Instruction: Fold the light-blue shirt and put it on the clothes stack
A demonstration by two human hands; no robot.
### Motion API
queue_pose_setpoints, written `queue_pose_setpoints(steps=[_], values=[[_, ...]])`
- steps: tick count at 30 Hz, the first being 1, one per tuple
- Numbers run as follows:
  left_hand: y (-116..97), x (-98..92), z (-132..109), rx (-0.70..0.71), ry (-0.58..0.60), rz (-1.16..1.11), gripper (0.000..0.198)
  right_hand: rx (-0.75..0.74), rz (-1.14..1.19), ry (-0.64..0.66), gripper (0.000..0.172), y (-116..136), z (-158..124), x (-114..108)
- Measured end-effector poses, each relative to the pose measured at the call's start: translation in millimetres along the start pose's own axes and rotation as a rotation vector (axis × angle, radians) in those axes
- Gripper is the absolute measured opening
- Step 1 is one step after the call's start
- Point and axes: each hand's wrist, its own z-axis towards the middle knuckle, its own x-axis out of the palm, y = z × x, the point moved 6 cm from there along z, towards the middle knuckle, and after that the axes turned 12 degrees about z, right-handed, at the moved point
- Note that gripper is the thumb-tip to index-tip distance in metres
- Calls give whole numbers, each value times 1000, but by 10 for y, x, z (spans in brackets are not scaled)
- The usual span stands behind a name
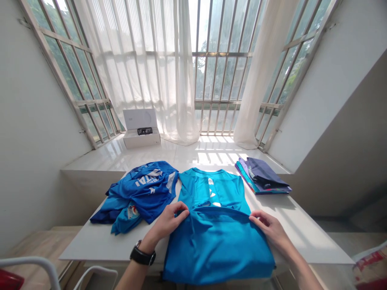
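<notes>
From the head camera, I look down at a white table point(305, 237) set against a bay window. A turquoise shirt point(216, 245) lies flat in front of me in the middle of the table, its lower part hanging over the near edge. One layer is folded across it, making a straight crease from side to side.

My left hand point(167, 222) is at the left end of that crease, thumb and fingers closed on the cloth in a pinch. A black watch point(142, 255) sits on that wrist. My right hand point(270, 227) is at the right end of the crease, its fingertips closed on the fold in the same way.

Just left of the shirt, touching it, is a loose heap of blue shirts point(142, 193). Farther back on the right, apart from it, sits a neat stack of folded clothes point(261, 177). On the sill beyond, an open white box point(141, 129) stands near the sheer curtains point(169, 72).
</notes>
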Motion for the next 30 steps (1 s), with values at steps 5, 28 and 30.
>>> queue_pose_setpoints(steps=[5,28,30], values=[[60,-64,139,-37,35,272,25,19,-48,53,49,66,37,19],[204,40,158,-27,-6,501,15,-170,-380,-146,56,120,81,21],[126,30,146,8,-15,540,18,-265,-464,-173,52,216,18,41]])
